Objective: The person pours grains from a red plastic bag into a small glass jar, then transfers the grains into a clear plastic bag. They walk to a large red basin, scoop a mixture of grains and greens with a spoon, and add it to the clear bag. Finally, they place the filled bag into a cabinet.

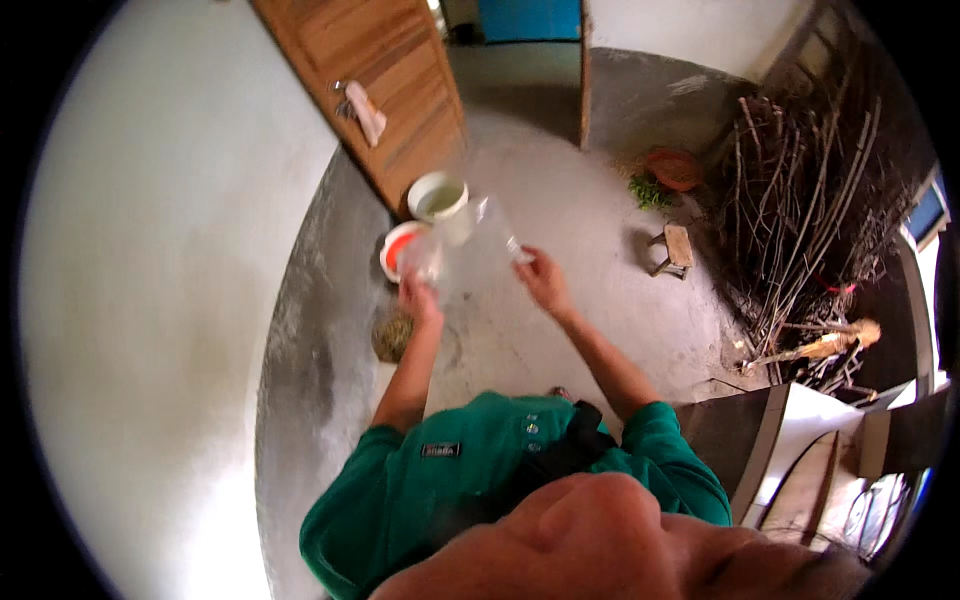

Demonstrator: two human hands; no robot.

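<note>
A clear plastic bag (480, 240) is stretched in the air between my two hands. My right hand (544, 277) pinches one side of it near a bunched edge. At the other side, my left hand (420, 294) grips the plastic, though motion blur hides its fingers. Beyond the bag, a white bucket (437, 195) with a pale greenish inside stands on the floor by the door. Close to it sits a white-rimmed basin (393, 255) with a red-orange interior, partly behind my left hand. A round, brownish-green bundle (392, 339) lies beside my left forearm.
An open wooden door (375, 67) with a pink cloth (365, 112) on its handle stands ahead left. A small wooden stool (677, 247), a red basket (673, 169), green leaves (649, 192) and a large pile of branches (802, 217) occupy the right side.
</note>
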